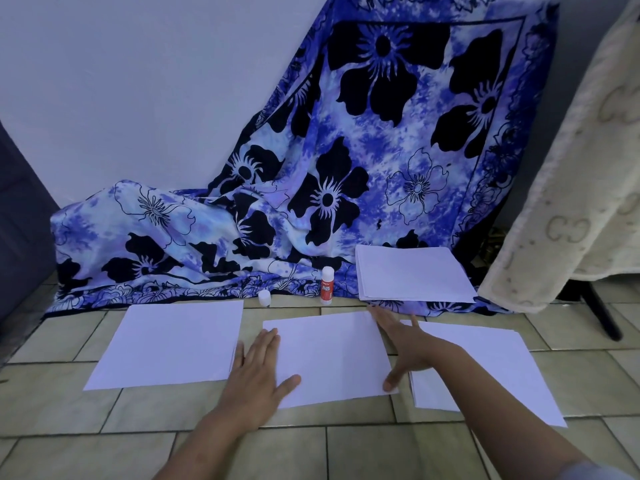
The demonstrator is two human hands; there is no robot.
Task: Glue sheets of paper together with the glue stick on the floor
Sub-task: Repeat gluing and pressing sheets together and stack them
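A white sheet of paper (pixel 332 355) lies on the tiled floor in front of me. My left hand (pixel 258 374) rests flat on its left edge, fingers spread. My right hand (pixel 405 344) lies open across its right edge, the thumb near the lower right corner. Another sheet (pixel 169 344) lies to the left, and more paper (pixel 485 368) lies to the right, partly under my right arm. A red and white glue stick (pixel 327 285) stands upright behind the middle sheet, uncapped. Its white cap (pixel 264 298) sits on the floor further left.
A stack of white paper (pixel 412 273) rests on a blue flowered cloth (pixel 311 188) draped against the wall. A cream blanket (pixel 581 168) hangs at the right over a dark stand leg (pixel 604 315). Dark furniture (pixel 20 216) stands at the left.
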